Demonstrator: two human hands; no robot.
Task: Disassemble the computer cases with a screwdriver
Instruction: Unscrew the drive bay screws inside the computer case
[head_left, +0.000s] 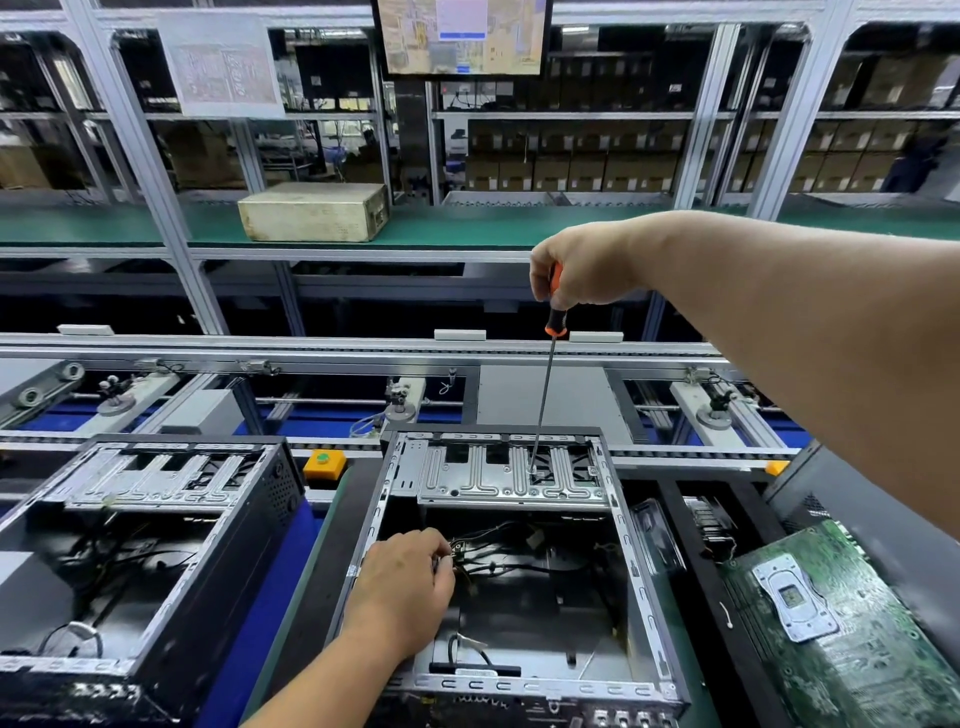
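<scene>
The open computer case (511, 561) sits mid-counter, and everything is placed from it. Above its far metal bracket (511, 475), the right hand (582, 270) clamps the screwdriver (548, 374), tip on a screw. Inside its near-left wall, the left hand (408, 587) pinches the cables (498, 558). A slipping tip could strip the screw — or drop it inside. Two open cases — a second case (150, 540) left; one circuit board (852, 623) right.

Open black computer case (509, 561), lid off, wires loose inside; long orange-and-black screwdriver (548, 374) upright, tip on its silver drive bracket (511, 475).
</scene>
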